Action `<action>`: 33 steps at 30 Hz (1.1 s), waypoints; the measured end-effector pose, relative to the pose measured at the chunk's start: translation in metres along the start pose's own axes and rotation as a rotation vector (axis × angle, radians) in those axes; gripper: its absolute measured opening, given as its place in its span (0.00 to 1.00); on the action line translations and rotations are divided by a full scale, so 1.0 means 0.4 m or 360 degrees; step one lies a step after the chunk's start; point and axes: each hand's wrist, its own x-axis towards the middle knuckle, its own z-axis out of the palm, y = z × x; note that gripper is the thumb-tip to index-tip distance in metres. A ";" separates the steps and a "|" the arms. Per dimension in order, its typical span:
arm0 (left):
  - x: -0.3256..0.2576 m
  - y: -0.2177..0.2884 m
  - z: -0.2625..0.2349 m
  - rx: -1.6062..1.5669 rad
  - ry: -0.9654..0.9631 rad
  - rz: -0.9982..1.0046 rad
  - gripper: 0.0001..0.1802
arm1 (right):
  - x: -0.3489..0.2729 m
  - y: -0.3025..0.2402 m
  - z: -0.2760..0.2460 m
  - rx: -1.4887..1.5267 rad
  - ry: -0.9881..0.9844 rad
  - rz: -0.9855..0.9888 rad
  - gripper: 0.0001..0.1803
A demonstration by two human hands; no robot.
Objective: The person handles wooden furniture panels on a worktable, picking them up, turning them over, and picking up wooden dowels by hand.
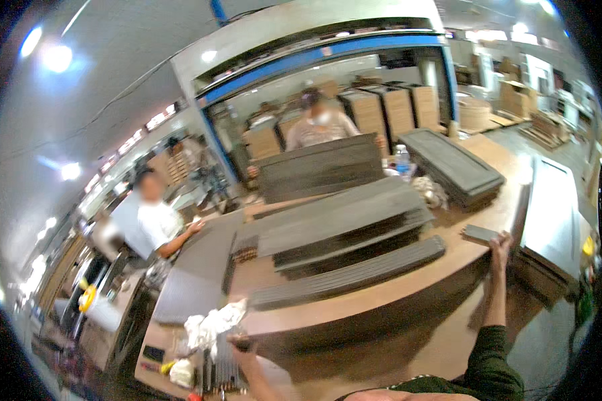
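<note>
My right hand (pixel 500 242) reaches to the right front edge of the big wooden table (pixel 461 257). Its fingers are closed on the end of a short grey strip of board (pixel 479 233), which lies at the tabletop. At the lower left, my left hand (pixel 243 354) is beside a bundle of narrow grey strips (pixel 221 367) and a crumpled white rag (pixel 214 324). Blur hides its fingers, so whether it grips a strip is unclear. Between my hands lie a row of long grey strips (pixel 354 274) and a stack of wide grey panels (pixel 344 217).
Across the table a person (pixel 324 127) holds a dark panel (pixel 318 167) upright. Another person (pixel 160 217) leans over a grey panel (pixel 197 274) at left. Framed panels (pixel 451 164) are stacked at the far right, near a bottle (pixel 402 160). More panels (pixel 548 217) stand right of my arm.
</note>
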 end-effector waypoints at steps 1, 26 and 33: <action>0.013 -0.031 -0.060 0.0093 0.0007 0.0095 0.44 | -0.053 -0.072 0.079 -0.0137 0.0025 0.0102 0.35; -0.033 0.103 0.480 0.0440 -0.0648 0.0400 0.32 | -0.110 -0.237 0.133 -0.0463 0.0507 0.0107 0.43; 0.041 0.069 0.194 0.0519 -0.0229 0.0337 0.29 | -0.118 -0.229 0.131 -0.0866 0.0054 0.0123 0.25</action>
